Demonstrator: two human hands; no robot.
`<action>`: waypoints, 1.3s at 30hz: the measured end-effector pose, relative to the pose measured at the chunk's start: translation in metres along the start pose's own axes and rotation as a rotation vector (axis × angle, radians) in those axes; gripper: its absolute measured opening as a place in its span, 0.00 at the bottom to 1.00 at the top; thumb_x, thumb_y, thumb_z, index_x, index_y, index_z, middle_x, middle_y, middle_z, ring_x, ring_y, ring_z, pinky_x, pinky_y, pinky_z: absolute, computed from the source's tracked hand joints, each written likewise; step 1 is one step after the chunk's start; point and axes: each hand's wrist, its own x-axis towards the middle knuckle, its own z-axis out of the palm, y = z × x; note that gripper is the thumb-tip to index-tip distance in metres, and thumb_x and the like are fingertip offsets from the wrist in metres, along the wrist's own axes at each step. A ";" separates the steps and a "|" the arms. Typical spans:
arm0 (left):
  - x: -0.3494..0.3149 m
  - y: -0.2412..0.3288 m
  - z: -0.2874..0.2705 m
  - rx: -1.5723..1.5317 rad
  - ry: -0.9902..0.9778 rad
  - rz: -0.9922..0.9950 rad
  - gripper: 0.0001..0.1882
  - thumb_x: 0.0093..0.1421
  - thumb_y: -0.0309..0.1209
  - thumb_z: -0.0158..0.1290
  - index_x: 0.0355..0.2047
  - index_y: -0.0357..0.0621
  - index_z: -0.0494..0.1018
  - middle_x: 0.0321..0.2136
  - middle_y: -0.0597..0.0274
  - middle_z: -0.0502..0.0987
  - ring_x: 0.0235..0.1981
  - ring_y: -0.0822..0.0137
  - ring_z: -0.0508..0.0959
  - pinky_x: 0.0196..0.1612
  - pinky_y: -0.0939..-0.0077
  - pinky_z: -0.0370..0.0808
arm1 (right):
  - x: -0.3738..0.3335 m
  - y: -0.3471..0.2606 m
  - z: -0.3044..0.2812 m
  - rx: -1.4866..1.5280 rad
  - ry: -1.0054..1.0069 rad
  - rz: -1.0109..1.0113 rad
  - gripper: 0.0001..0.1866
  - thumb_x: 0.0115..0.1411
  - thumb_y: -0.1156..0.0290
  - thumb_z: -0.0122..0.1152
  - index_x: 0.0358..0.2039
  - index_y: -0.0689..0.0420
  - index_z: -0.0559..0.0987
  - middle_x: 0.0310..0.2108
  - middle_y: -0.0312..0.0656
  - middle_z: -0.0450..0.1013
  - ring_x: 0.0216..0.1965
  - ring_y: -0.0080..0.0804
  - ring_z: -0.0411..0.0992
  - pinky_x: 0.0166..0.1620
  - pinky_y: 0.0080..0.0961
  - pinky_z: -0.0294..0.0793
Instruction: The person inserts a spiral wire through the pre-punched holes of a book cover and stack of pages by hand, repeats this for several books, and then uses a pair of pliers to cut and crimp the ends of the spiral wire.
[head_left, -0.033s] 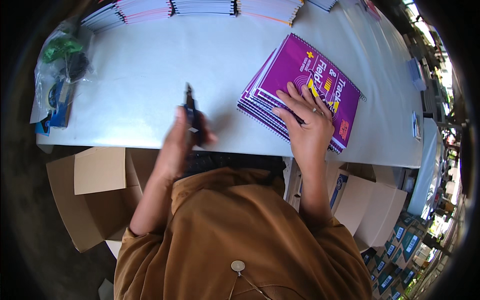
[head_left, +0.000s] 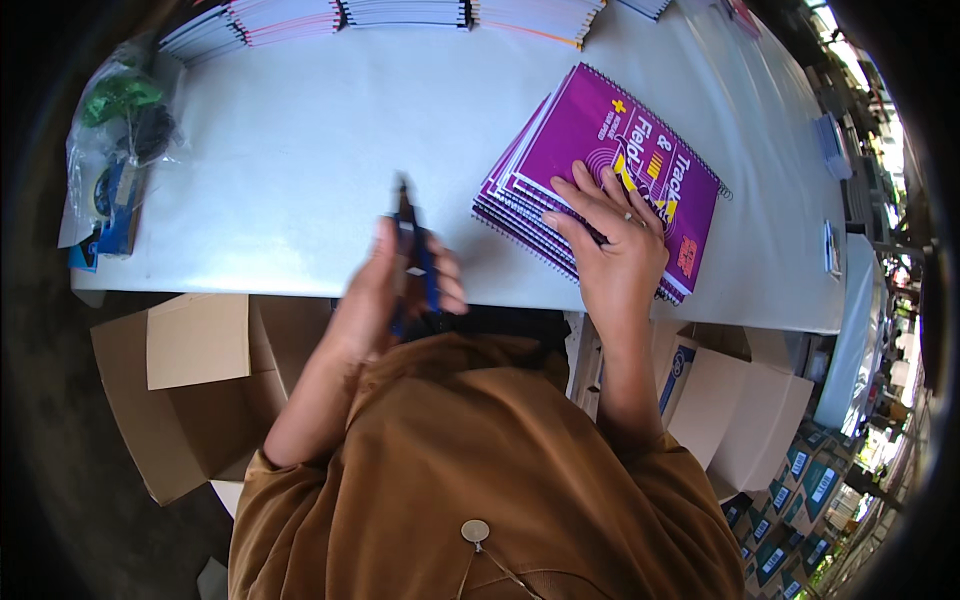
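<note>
My left hand (head_left: 368, 295) is closed around pliers (head_left: 406, 225) with dark jaws and blue handles, held upright over the table's near edge, jaws pointing away from me. The hand is slightly blurred, and its fingers show loosely curled on the far side of the handles. To the right lies a slanted stack of spiral-bound notebooks (head_left: 572, 135) with purple covers. My right hand (head_left: 622, 258), a ring on one finger, rests flat on the top cover with its fingers stretched out. A gap of table separates the pliers from the stack.
Stacks of bound books (head_left: 405, 14) line the far side of the white table (head_left: 260, 180). A clear plastic bag (head_left: 125, 100) and a blue box (head_left: 122, 215) sit at the left edge. Open cardboard boxes (head_left: 195, 345) stand below the near edge on both sides.
My left hand has shifted slightly right with the pliers, and more of its fingers and the blue handles show. My right hand and the notebooks stay in place.
</note>
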 end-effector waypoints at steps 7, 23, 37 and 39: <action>0.030 -0.033 0.021 -0.263 -0.562 -0.299 0.36 0.64 0.57 0.22 0.50 0.37 0.64 0.39 0.52 0.73 0.46 0.55 0.74 0.50 0.60 0.70 | 0.001 0.000 -0.001 0.004 -0.004 0.010 0.12 0.50 0.62 0.63 0.36 0.46 0.82 0.41 0.37 0.75 0.49 0.35 0.70 0.53 0.29 0.61; 0.019 -0.008 0.044 1.058 0.082 0.066 0.27 0.64 0.53 0.34 0.39 0.38 0.66 0.31 0.45 0.73 0.29 0.52 0.76 0.35 0.62 0.72 | -0.002 0.001 0.001 -0.116 0.017 -0.058 0.19 0.46 0.62 0.66 0.41 0.46 0.80 0.42 0.34 0.75 0.48 0.32 0.72 0.52 0.27 0.61; 0.028 -0.024 0.012 -0.436 -0.470 -0.316 0.34 0.63 0.57 0.29 0.46 0.36 0.64 0.32 0.50 0.72 0.38 0.51 0.77 0.43 0.50 0.75 | -0.003 0.000 0.007 -0.150 0.027 -0.069 0.21 0.46 0.62 0.67 0.43 0.44 0.79 0.44 0.32 0.75 0.49 0.30 0.71 0.52 0.25 0.59; 0.026 -0.018 0.017 -0.273 -0.303 -0.306 0.34 0.63 0.57 0.28 0.46 0.36 0.65 0.31 0.50 0.71 0.36 0.52 0.77 0.42 0.51 0.76 | -0.002 -0.001 0.006 -0.148 0.025 -0.068 0.21 0.46 0.62 0.67 0.43 0.44 0.79 0.44 0.32 0.75 0.49 0.30 0.71 0.52 0.25 0.59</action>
